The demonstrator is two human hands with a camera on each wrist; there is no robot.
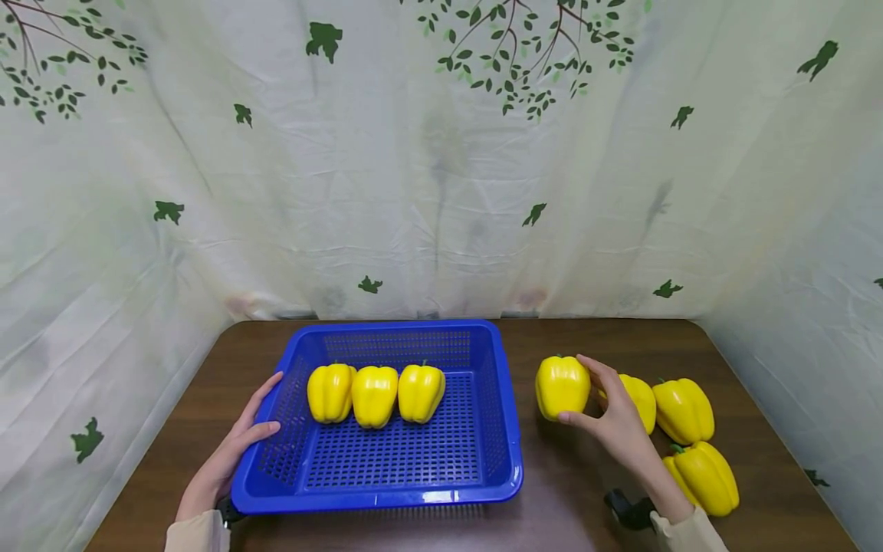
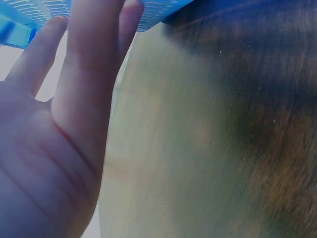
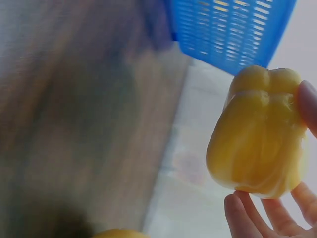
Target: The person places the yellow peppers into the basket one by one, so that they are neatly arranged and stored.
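Observation:
My right hand [image 1: 614, 418] holds a yellow bell pepper [image 1: 562, 387] upright to the right of the blue basket [image 1: 379, 497], pinching it between thumb and fingers. In the right wrist view the held bell pepper [image 3: 260, 139] has fingertips against its ends. My left hand [image 1: 231, 452] rests on the basket's left rim, thumb and a fingertip over the edge. Its fingers run fairly straight up to the basket wall in the left wrist view. Three yellow bell peppers [image 1: 375, 396] stand in a row inside the basket, toward its back left.
Right of the held one lie three more yellow bell peppers [image 1: 684, 412], one partly behind my right hand. Everything sits on a dark brown wooden table [image 1: 552, 491]. A pale curtain [image 1: 441, 192] with leaf prints hangs along the back and sides.

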